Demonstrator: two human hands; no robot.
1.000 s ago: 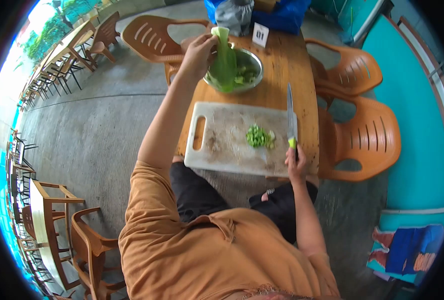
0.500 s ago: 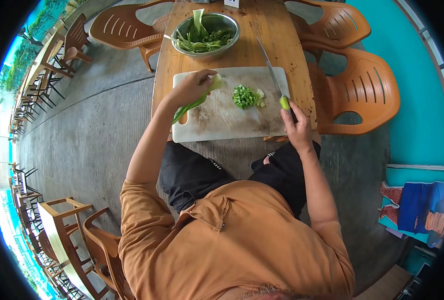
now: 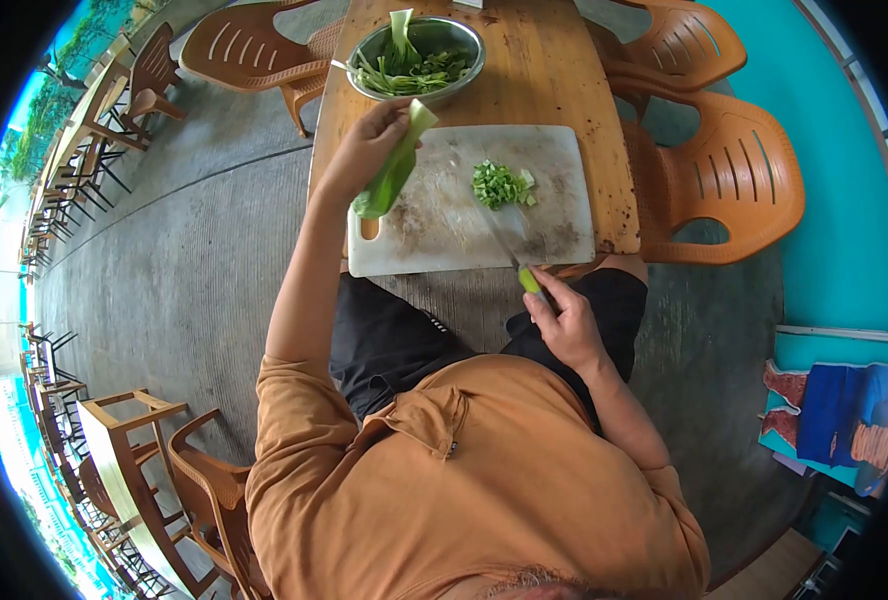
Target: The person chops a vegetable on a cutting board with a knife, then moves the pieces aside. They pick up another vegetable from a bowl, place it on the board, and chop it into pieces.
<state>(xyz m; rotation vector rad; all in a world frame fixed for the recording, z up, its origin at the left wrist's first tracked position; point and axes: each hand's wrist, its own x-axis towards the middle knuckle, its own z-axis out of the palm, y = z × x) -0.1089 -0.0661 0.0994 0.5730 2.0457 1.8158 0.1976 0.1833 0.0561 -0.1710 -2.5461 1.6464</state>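
My left hand (image 3: 374, 142) is closed around a leafy green stalk (image 3: 397, 165), pale end up and leaf hanging down, over the left part of the white cutting board (image 3: 554, 228). My right hand (image 3: 568, 325) grips a knife (image 3: 530, 279) by its green and dark handle, near the board's front edge. Its blade points away from me and leftward over the board, the tip close to a small pile of chopped greens (image 3: 502, 184). Just beyond the board stands a metal bowl (image 3: 476, 72) with more leafy greens, one pale stalk sticking up.
The board lies on a wooden table (image 3: 539, 70), its front edge by my knees. Brown plastic chairs (image 3: 729, 180) stand to the right, with another chair (image 3: 254, 50) at the far left. A teal wall (image 3: 829, 200) runs along the right.
My right hand has brought the knife left and toward me, its blade swinging over the board beside the pile. My left hand has moved slightly up, turning the stalk more upright.
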